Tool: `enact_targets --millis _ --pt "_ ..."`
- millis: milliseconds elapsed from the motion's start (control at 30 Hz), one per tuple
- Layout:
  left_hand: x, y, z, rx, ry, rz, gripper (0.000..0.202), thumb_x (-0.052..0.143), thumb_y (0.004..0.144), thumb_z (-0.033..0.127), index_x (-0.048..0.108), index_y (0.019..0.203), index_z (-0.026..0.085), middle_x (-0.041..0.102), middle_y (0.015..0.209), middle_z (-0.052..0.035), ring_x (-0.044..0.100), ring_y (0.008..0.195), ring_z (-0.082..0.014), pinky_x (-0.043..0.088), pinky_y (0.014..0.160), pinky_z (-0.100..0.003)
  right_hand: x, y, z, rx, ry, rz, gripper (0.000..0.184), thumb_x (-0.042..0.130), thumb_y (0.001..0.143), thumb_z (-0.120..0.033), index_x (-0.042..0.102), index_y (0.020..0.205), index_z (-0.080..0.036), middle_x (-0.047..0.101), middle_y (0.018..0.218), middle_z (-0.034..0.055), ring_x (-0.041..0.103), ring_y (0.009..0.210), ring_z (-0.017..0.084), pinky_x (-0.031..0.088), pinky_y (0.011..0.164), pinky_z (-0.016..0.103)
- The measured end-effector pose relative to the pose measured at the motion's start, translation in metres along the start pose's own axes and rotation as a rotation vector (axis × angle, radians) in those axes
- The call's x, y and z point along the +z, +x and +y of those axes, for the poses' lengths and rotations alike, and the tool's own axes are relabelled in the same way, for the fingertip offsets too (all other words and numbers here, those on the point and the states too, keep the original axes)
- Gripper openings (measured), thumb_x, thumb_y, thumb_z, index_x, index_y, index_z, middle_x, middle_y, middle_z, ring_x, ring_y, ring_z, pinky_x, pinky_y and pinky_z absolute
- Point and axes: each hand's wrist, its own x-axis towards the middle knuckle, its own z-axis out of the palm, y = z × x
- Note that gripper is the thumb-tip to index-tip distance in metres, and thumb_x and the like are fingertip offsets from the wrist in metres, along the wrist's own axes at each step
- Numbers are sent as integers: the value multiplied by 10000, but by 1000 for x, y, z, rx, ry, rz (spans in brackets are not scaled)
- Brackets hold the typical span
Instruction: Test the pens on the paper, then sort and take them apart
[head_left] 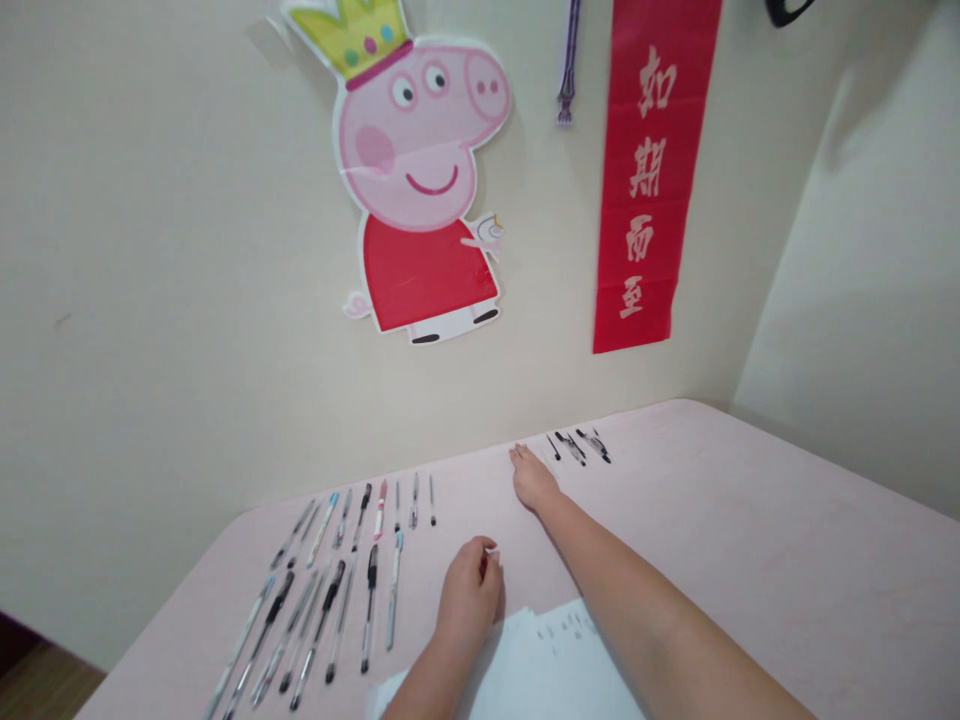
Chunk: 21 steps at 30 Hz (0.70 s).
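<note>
Noted beyond the paper: small black pieces, slanting lengthwise with near ends rightward, just right of the nearer, outstretched right hand, well apart from the loosely curled left hand; cannot tell whether grasping anything with either hand's fingers.

Nearest the left hand, a pale grey pen has a light-blue top; farther left, a pink-and-white pen lies among clear-and-black pens. Beneath the right hand, the counter is pale pink; beyond it, the banner is red with pale lettering.
</note>
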Motion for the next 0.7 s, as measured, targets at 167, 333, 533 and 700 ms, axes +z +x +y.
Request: enact_targets --millis 167,333,533,700 --pt "0 -1 0 -6 -21 -6 201 418 817 259 580 906 179 579 698 -17 538 672 -173 371 642 -280 -5 -5 -3 -15 1 14 534 307 837 -84 385 1363 -38 262 1484 142 253 1357 195 211 1095 300" --pt "-1 0 2 -8 -15 -3 195 420 816 259 580 892 177 571 683 -15 534 662 -173 373 636 -280 -10 -9 -6 -63 -6 13 511 365 855 -177 415 1350 -61 320 1461 136 245 1359 218 165 1111 336" --pt "-2 -1 4 -8 -8 -4 191 429 809 238 585 896 170 583 692 -20 532 662 -169 370 634 -273 -15 -12 -9 -86 -6 50 485 365 845 -154 470 1314 -89 336 1455 127 235 1362 211 114 1119 371" --pt "-3 -1 5 -11 -20 -13 190 424 813 239 581 894 168 590 702 -23 535 661 -169 369 634 -275 -21 -18 -12 -116 7 92 474 360 830 -113 510 1279 -83 381 1430 131 256 1352 199 110 1122 362"
